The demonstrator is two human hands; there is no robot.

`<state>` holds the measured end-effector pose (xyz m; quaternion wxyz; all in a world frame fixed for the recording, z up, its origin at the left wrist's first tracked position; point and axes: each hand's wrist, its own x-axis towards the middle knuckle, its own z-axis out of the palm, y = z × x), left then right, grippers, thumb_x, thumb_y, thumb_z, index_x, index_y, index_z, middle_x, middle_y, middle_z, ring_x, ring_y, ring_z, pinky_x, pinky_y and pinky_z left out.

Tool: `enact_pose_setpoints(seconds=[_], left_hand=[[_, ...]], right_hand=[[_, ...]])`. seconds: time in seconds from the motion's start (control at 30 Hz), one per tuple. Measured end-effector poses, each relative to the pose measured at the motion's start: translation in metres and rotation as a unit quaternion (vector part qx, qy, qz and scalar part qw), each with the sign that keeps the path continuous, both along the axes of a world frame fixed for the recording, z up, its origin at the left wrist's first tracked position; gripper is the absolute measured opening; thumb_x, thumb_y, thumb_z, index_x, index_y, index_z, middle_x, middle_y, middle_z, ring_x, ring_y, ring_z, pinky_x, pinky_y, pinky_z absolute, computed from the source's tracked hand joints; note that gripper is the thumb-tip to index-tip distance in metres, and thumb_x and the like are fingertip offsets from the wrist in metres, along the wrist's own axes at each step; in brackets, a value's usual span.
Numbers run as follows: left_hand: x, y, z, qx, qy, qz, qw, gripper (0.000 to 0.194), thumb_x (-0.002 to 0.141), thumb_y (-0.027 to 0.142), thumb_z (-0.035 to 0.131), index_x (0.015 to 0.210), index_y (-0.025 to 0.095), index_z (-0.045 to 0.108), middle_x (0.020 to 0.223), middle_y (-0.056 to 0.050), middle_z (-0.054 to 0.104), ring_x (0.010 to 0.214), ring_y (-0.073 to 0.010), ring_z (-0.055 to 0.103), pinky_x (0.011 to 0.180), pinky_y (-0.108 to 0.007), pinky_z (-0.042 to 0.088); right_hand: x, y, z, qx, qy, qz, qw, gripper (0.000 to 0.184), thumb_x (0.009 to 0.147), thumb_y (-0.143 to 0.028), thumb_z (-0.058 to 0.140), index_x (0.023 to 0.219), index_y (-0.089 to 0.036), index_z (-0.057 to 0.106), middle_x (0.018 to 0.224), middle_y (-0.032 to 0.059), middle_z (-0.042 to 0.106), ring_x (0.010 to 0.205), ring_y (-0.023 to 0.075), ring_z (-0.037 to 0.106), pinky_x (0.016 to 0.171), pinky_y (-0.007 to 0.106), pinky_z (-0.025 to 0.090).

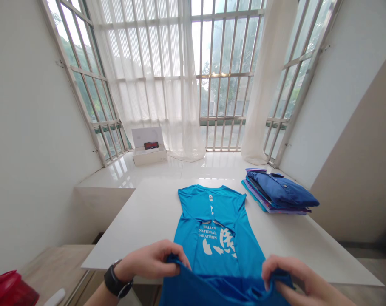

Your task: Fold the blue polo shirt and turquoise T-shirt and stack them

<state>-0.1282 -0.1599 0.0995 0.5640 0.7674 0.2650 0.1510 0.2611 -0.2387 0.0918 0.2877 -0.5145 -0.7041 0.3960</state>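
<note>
Turquoise T-shirt (214, 225), hem (225, 291) cut off, in clenched fingers (177, 255) of left hand (150, 260), right hand (291, 278).

Person, near side of room | left hand (151, 259): bare | left forearm (97, 295): bare | black wristwatch with wide black strap (117, 278): on left wrist | right hand (291, 276): bare | right forearm (331, 295): bare

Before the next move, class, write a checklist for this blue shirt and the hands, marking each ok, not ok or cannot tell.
Left hand gripping the blue shirt: ok.
Right hand gripping the opposite edge: ok.
Collar end flat on the white table: ok.
Shirt's middle smooth: not ok, a crease crosses above the print.
Folded clothes stack apart from the shirt: ok.
</note>
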Motion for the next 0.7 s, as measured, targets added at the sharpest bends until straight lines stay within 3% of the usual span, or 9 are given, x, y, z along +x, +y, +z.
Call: enact_pose_setpoints(seconds=[0.1, 0.2, 0.3, 0.4, 0.57, 0.63, 0.7], left_hand=[[0.005, 0.034, -0.018, 0.004, 0.036, 0.121, 0.992, 0.022, 0.086, 0.032, 0.059, 0.098, 0.016, 0.070, 0.088, -0.002, 0.070, 0.078, -0.0169, 0.062, 0.067, -0.025, 0.047], [0.014, 0.064, -0.045, 0.068, 0.065, 0.232, 0.968, 0.026, 0.081, 0.034, 0.063, 0.098, 0.015, 0.068, 0.096, -0.005, 0.070, 0.088, -0.0207, 0.062, 0.074, -0.029, 0.048], [0.021, 0.080, -0.066, 0.115, 0.073, 0.270, 0.953, 0.026, 0.074, 0.031, 0.065, 0.093, 0.015, 0.069, 0.098, -0.007, 0.071, 0.095, -0.0238, 0.063, 0.083, -0.033, 0.048], [0.023, 0.084, -0.074, 0.128, 0.057, 0.286, 0.948, 0.025, 0.076, 0.032, 0.063, 0.092, 0.016, 0.069, 0.095, -0.006, 0.072, 0.090, -0.0221, 0.064, 0.080, -0.033, 0.050], [0.024, 0.086, -0.078, 0.204, 0.079, 0.331, 0.918, 0.019, 0.082, 0.031, 0.059, 0.093, 0.018, 0.067, 0.094, -0.006, 0.073, 0.083, -0.0201, 0.065, 0.077, -0.033, 0.053], [0.029, 0.084, -0.082, 0.231, 0.097, 0.333, 0.909, 0.016, 0.084, 0.026, 0.057, 0.096, 0.019, 0.066, 0.099, -0.007, 0.072, 0.091, -0.0220, 0.066, 0.086, -0.037, 0.053], [0.037, 0.077, -0.085, 0.279, 0.107, 0.337, 0.893, 0.023, 0.088, 0.023, 0.053, 0.107, 0.019, 0.065, 0.119, -0.011, 0.068, 0.113, -0.0254, 0.061, 0.101, -0.043, 0.047]], right_hand=[[0.006, 0.047, -0.009, 0.010, -0.024, -0.037, 0.999, 0.035, 0.086, -0.051, 0.055, 0.103, -0.024, 0.070, 0.103, 0.0071, 0.072, 0.095, 0.0248, 0.064, 0.082, 0.035, 0.051], [0.010, 0.095, -0.033, 0.033, -0.082, -0.075, 0.993, 0.034, 0.079, -0.042, 0.057, 0.103, -0.020, 0.068, 0.104, 0.0079, 0.073, 0.094, 0.0249, 0.066, 0.081, 0.035, 0.052], [0.010, 0.122, -0.059, 0.049, -0.125, -0.102, 0.986, 0.028, 0.070, -0.035, 0.057, 0.091, -0.019, 0.067, 0.098, 0.0086, 0.075, 0.096, 0.0269, 0.068, 0.087, 0.038, 0.051], [0.011, 0.129, -0.074, 0.058, -0.137, -0.099, 0.984, 0.026, 0.070, -0.033, 0.055, 0.088, -0.020, 0.067, 0.097, 0.0078, 0.076, 0.097, 0.0271, 0.069, 0.091, 0.039, 0.049], [0.017, 0.133, -0.082, 0.090, -0.206, -0.117, 0.967, 0.025, 0.077, -0.030, 0.051, 0.094, -0.020, 0.067, 0.100, 0.0072, 0.075, 0.098, 0.0252, 0.068, 0.091, 0.036, 0.050], [0.013, 0.132, -0.086, 0.099, -0.226, -0.147, 0.958, 0.029, 0.081, -0.027, 0.047, 0.101, -0.018, 0.066, 0.107, 0.0121, 0.073, 0.103, 0.0283, 0.066, 0.095, 0.041, 0.049], [0.003, 0.126, -0.090, 0.137, -0.264, -0.184, 0.937, 0.037, 0.087, -0.025, 0.041, 0.114, -0.015, 0.065, 0.120, 0.0184, 0.067, 0.113, 0.0319, 0.061, 0.101, 0.047, 0.045]])
